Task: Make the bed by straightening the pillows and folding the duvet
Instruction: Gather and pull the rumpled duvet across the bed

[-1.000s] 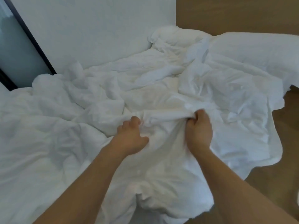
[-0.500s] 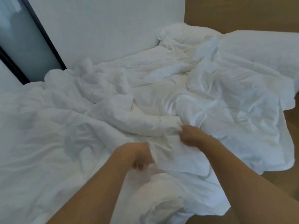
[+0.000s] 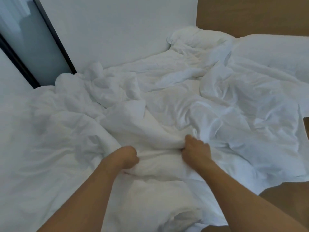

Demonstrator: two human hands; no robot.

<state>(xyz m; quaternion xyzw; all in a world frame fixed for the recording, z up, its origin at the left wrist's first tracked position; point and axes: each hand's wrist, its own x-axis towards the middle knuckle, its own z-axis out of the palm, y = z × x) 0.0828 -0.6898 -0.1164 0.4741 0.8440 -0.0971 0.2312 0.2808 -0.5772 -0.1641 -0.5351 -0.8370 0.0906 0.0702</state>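
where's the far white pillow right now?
In the head view, the far white pillow lies at the upper centre-right, in the corner where the white wall meets the brown wooden headboard, left of the larger white pillow.

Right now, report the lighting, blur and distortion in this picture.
Head view: soft, even, cool light with no glare; white duvet folds low in contrast; left hand and right hand slightly motion-blurred; wide-angle lens tilts the dark door frame.

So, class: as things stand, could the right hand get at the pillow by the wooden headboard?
Probably not yet. The right hand is shut on the duvet near the bed's foot, and the pillow lies far beyond across rumpled bedding.
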